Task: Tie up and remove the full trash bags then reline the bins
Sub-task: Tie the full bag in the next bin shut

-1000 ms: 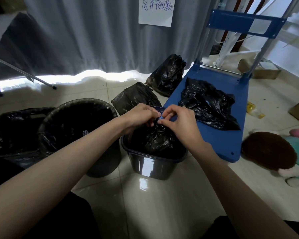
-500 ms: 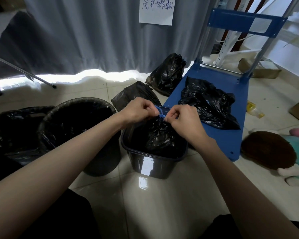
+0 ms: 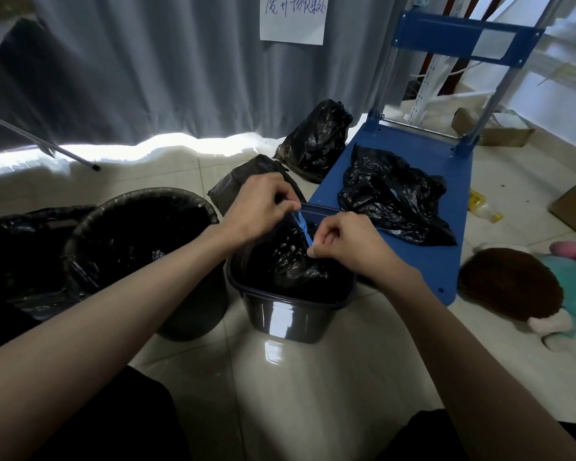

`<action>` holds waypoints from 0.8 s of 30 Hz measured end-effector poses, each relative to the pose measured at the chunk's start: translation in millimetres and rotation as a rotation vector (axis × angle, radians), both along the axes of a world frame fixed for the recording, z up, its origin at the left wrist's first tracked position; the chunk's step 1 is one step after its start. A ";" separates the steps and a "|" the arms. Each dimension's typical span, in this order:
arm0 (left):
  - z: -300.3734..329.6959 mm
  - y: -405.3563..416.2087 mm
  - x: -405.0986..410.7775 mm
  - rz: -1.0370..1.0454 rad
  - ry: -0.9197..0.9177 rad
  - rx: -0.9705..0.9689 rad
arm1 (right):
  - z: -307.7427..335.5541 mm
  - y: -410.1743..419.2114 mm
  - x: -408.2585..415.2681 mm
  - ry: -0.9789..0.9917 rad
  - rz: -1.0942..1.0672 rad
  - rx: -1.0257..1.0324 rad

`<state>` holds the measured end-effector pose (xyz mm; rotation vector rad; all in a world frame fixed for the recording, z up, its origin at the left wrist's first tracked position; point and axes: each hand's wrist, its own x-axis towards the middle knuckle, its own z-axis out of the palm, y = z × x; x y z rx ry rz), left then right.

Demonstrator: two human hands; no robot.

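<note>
**Trash bag drawstring pulled taut over the square bin**

Trash bag (image 3: 296, 261) sat gathered inside the dark square bin (image 3: 290, 314) on the tiled floor (image 3: 313, 377), directly beneath the grip. Beyond the grip and to its right lay the blue platform cart (image 3: 426, 261), carrying a crumpled black bag (image 3: 389, 197) on its deck. To the left of the grip stood the round bin (image 3: 140, 247), lined in black plastic, with another black bag (image 3: 17, 257) slumped just beside it on its far left. Two filled black bags lay past the grip: one (image 3: 236, 184) partly hidden behind the left hand, the other (image 3: 316, 141) further off by the grey curtain (image 3: 147, 68). Well to the right of the grip, a plush toy (image 3: 526, 291) rested on the floor.

Left hand (image 3: 260, 207) was clenched around the upper end of the blue drawstring (image 3: 301, 224), fingers curled tight. Right hand (image 3: 343, 241) pinched the lower end between thumb and fingertips. The string ran stretched between the two hands, just above the bag's bunched neck.
</note>
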<state>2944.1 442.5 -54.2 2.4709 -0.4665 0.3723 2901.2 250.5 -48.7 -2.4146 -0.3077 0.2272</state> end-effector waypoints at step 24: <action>-16.6 -6.1 -16.1 -0.010 0.335 0.154 | -35.8 15.4 5.0 -0.116 -0.123 0.245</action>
